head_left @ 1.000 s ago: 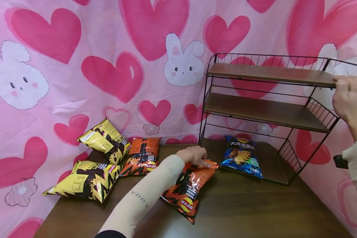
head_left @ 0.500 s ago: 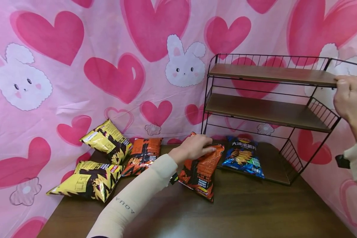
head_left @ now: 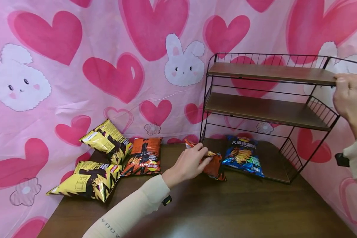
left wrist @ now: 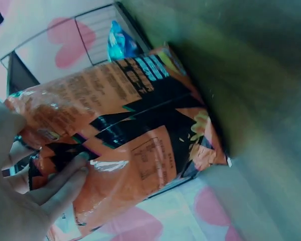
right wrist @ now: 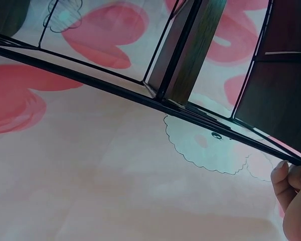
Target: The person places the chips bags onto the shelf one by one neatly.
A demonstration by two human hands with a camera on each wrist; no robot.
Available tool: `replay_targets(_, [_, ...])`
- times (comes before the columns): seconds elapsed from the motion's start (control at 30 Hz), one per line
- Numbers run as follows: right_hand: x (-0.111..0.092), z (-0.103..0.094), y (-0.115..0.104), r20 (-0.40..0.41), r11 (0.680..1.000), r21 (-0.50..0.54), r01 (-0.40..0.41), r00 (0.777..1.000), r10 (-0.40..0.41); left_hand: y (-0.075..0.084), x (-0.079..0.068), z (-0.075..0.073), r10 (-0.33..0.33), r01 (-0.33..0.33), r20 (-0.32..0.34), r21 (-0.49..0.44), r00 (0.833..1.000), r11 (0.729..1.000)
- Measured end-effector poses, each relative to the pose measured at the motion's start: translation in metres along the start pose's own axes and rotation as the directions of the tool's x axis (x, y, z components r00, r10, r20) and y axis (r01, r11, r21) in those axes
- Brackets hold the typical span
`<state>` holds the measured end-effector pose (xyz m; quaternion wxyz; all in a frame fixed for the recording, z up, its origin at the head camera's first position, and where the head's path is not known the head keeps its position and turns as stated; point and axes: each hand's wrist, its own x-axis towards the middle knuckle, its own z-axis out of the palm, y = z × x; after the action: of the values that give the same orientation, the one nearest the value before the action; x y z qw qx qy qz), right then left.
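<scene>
While pinching the orange bag (left wrist: pixel 125 115) over the bench (head_left: pixel 256 211), near the blue bag (head_left: pixel 242 155), with left fingers (left wrist: pixel 65 188) and clasping the top shelf (head_left: pixel 267 72) with right fingers (right wrist: pixel 280 175), could bump the blue bag by swinging wide, or lose grip by pinching too loosely

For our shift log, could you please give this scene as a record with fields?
Left grip: holds orange-and-black foil chip bag
Right grip: holds upper right corner of black wire three-tier rack
Lowest tier: blue foil chip bag
Brown table, left: two yellow-and-black foil chip bags, another orange-and-black bag
Behind: pink cloth with hearts and rabbits
</scene>
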<state>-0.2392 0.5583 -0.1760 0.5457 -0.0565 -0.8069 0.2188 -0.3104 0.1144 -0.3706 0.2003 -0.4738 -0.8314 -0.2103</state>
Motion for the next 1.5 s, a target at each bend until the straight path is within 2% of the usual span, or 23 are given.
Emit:
replay_targets(0.13, [0.002,0.001,-0.001,-0.007,1.0,-0.012,0.012,1.0,-0.012,0.006,-0.021,-0.007,-0.004,0.006,0.043,-0.032,0.999,0.999])
replay_targets(0.33, [0.004,0.001,0.0,-0.04,0.999,0.03,0.021,0.999,-0.02,0.012,-0.046,-0.012,-0.016,0.018,0.122,-0.01,0.992,1.0])
replay_targets(0.5, [0.002,0.001,0.002,-0.04,0.999,0.038,-0.015,0.999,0.017,0.014,-0.067,-0.009,-0.035,0.031,0.188,0.026,0.982,0.999])
replay_targets(0.67, [0.0,0.001,0.001,-0.049,0.995,0.077,-0.059,0.997,0.063,0.014,-0.085,-0.003,-0.08,0.077,0.261,0.023,0.962,0.997])
replay_targets(0.8, [-0.001,0.002,0.001,-0.052,0.994,0.089,-0.063,0.996,0.068,0.013,-0.096,0.001,-0.107,0.106,0.351,0.023,0.93,0.994])
replay_targets(0.97, [-0.002,0.002,0.001,-0.043,0.993,0.097,-0.073,0.996,0.078,0.009,-0.097,-0.002,-0.108,0.132,0.506,-0.012,0.856,0.991])
replay_targets(1.03, [-0.002,0.003,0.002,-0.041,0.992,0.101,-0.074,0.996,0.078,0.006,-0.091,-0.005,-0.112,0.173,0.539,-0.064,0.835,0.983])
replay_targets(1.07, [-0.002,0.003,0.002,-0.04,0.993,0.101,-0.068,0.997,0.072,0.004,-0.087,-0.005,-0.114,0.19,0.538,-0.088,0.835,0.978])
replay_targets(1.1, [-0.001,0.003,0.003,-0.041,0.993,0.104,-0.057,0.997,0.062,0.002,-0.083,-0.006,-0.113,0.197,0.524,-0.106,0.844,0.975])
replay_targets(1.17, [-0.001,0.004,0.003,-0.038,0.995,0.084,-0.044,0.998,0.047,-0.002,-0.073,-0.004,-0.112,0.195,0.481,-0.127,0.87,0.973])
replay_targets(1.23, [-0.002,0.004,0.003,-0.034,0.998,0.058,-0.032,0.999,0.034,-0.003,-0.064,-0.001,-0.112,0.166,0.429,-0.092,0.897,0.982])
replay_targets(1.3, [-0.002,0.005,0.004,-0.037,0.999,0.046,-0.019,0.999,0.021,-0.004,-0.055,0.005,-0.116,0.143,0.397,-0.039,0.911,0.989])
replay_targets(1.4, [-0.001,0.005,0.003,-0.04,0.999,0.045,-0.017,0.999,0.019,-0.005,-0.047,0.013,-0.129,0.126,0.386,0.033,0.913,0.991])
replay_targets(1.5, [-0.001,0.005,0.0,-0.009,0.999,0.0,-0.042,0.999,0.042,-0.006,-0.046,0.021,-0.159,0.153,0.402,0.049,0.902,0.987])
